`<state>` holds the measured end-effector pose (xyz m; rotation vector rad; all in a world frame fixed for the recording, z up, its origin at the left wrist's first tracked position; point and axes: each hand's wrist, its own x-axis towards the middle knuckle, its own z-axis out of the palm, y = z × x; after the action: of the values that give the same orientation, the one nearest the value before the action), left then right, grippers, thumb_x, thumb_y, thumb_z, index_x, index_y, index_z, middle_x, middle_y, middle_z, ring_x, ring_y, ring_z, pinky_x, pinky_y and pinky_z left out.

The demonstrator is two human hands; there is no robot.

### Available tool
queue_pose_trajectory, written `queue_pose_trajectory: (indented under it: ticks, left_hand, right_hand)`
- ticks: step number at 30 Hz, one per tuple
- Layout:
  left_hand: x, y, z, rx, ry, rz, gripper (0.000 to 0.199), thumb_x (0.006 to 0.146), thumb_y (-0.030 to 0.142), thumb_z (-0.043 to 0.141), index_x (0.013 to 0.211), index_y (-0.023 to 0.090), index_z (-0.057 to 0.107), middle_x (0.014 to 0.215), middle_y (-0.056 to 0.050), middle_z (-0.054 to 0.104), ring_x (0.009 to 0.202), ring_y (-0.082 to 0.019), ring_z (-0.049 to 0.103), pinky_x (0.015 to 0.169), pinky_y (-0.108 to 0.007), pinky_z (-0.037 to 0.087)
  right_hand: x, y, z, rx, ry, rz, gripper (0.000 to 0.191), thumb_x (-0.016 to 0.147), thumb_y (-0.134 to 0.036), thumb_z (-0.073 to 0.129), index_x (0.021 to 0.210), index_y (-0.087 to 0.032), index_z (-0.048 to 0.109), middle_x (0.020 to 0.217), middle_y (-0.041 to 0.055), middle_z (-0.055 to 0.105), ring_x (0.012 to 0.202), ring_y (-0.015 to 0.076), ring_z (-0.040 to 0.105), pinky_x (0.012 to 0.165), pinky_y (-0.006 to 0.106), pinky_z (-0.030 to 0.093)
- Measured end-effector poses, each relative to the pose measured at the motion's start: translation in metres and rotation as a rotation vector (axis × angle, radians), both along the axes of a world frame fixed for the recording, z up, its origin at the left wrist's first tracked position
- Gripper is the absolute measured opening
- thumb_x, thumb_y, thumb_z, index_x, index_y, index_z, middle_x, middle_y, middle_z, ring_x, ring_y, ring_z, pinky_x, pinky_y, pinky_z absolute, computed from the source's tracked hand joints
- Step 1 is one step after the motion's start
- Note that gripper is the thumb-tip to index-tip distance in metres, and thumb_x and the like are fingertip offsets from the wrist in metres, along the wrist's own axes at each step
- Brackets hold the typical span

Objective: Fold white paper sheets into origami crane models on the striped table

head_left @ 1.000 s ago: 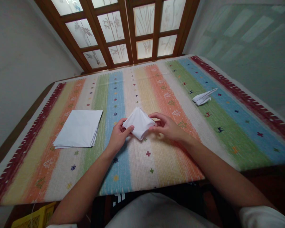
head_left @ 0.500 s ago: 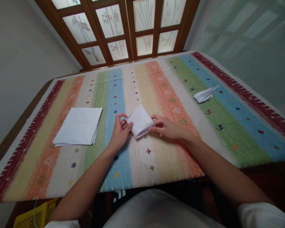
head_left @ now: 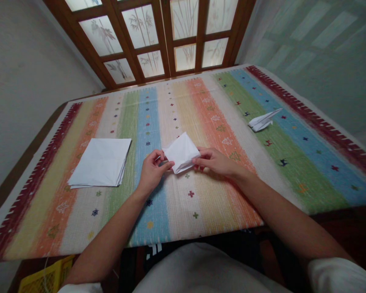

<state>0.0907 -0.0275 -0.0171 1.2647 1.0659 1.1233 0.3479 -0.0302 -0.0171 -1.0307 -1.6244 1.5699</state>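
Observation:
Between my two hands is a folded white paper [head_left: 183, 152], roughly diamond-shaped, held just above the striped cloth with its layered lower edge facing me. My left hand [head_left: 153, 167] pinches its left side between thumb and fingers. The right corner is gripped by my right hand [head_left: 212, 161], thumb on the near side. Some fingertips are hidden behind the paper.
A stack of white paper sheets [head_left: 100, 162] lies left of my left hand. Toward the right rests a folded paper plane [head_left: 264, 120]. The striped tablecloth [head_left: 190, 219] covers the table. A yellow basket [head_left: 45, 276] stands below the near left edge.
The folded paper has tilted and shifted slightly right and up, its lower opening now narrower. My left hand has turned a little, and my right hand has moved slightly right.

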Motion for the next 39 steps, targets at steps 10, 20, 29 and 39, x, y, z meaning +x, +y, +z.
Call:
queue_pose_trajectory:
  ticks: [10,20,29,39]
  left_hand:
    - [-0.002,0.000,-0.002,-0.024,0.139,-0.009,0.025,0.074,0.028,0.086,0.097,0.019,0.080,0.100,-0.007,0.075,0.087,-0.019,0.069,0.068,-0.027,0.060]
    - [0.001,-0.003,-0.005,0.021,0.155,-0.063,0.031,0.072,0.024,0.087,0.100,0.019,0.074,0.106,-0.006,0.072,0.083,-0.015,0.066,0.067,-0.024,0.059]
    - [0.000,-0.004,-0.009,0.118,0.514,-0.108,0.017,0.092,0.024,0.068,0.107,0.020,0.077,0.084,-0.003,0.074,0.066,-0.014,0.066,0.070,-0.029,0.056]
    - [0.003,-0.010,-0.017,0.608,0.921,-0.119,0.017,0.093,0.016,0.075,0.108,0.022,0.077,0.131,-0.011,0.067,0.113,-0.027,0.061,0.103,-0.048,0.055]
  right_hand:
    - [-0.005,0.002,-0.003,-0.042,0.042,-0.071,0.030,0.087,-0.048,0.077,0.091,-0.018,0.076,0.087,0.0054,0.074,0.077,0.0176,0.068,0.069,0.030,0.054]
    - [-0.012,-0.001,-0.005,-0.083,0.112,-0.289,0.042,0.079,-0.028,0.076,0.109,-0.028,0.047,0.082,-0.0042,0.069,0.066,0.0151,0.066,0.058,0.024,0.047]
    - [-0.009,-0.001,-0.012,0.387,-0.433,-0.263,0.029,0.085,-0.014,0.065,0.112,-0.021,0.072,0.097,0.0069,0.073,0.085,0.0231,0.068,0.082,0.041,0.058]
    - [-0.016,-0.012,-0.028,0.792,-0.745,0.173,0.069,0.105,-0.042,0.060,0.166,-0.016,0.040,0.174,0.0183,0.036,0.164,0.0338,0.028,0.131,0.057,0.032]
